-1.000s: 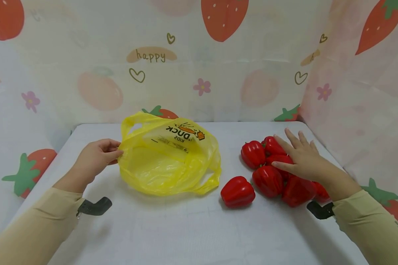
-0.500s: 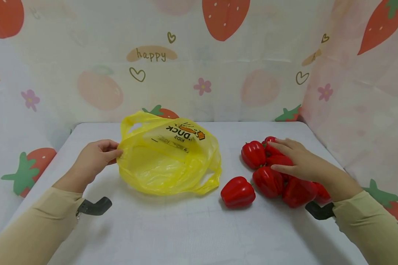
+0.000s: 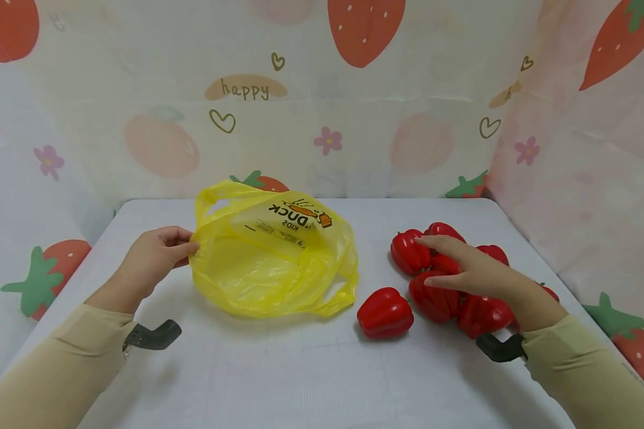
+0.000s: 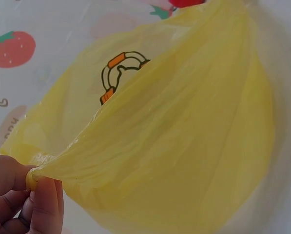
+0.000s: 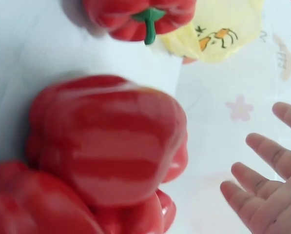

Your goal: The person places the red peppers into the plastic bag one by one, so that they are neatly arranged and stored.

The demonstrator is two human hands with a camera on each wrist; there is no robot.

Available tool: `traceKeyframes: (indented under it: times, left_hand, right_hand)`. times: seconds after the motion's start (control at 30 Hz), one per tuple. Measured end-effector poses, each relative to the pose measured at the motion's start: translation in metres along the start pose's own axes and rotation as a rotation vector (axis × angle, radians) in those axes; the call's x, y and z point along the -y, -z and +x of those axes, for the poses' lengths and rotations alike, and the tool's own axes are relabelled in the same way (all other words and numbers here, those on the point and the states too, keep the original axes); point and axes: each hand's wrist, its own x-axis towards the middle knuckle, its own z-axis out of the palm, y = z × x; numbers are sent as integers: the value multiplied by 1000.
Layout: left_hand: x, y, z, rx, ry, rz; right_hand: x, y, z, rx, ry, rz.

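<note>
On the white table (image 3: 300,369) the left hand (image 3: 150,259) pinches the rim of the yellow bag (image 3: 271,262) (open-mouthed, nothing visible inside), while the right hand (image 3: 474,271), fingers (image 5: 262,180) straight and spread, lies over the cluster of red peppers (image 3: 434,262), at least six, with one loose pepper (image 3: 384,311) between bag and cluster.

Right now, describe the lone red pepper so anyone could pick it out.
On the white table, look between the yellow bag and the heap of red peppers under the right hand. The lone pepper sits nearest the bag, apart from the heap, untouched.
</note>
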Motion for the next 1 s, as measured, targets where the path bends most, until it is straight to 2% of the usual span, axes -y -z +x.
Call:
traceKeyframes:
  times: [0.17, 0.4, 0.57, 0.8, 1.0]
  left_hand:
    - [0, 0, 0, 2, 6, -1]
    - [0, 1, 0, -2, 9, 7]
    - [0, 0, 2, 0, 5, 7]
    - [2, -1, 2, 0, -4, 6]
    - [2, -1, 3, -11, 1, 2]
  right_hand:
    - [0, -9, 4, 7, 19, 66]
    - [4, -22, 7, 28, -28, 157]
    - [9, -33, 8, 79, 7, 203]
    - [10, -49, 10, 145, 59, 188]
    - [10, -56, 10, 184, 50, 186]
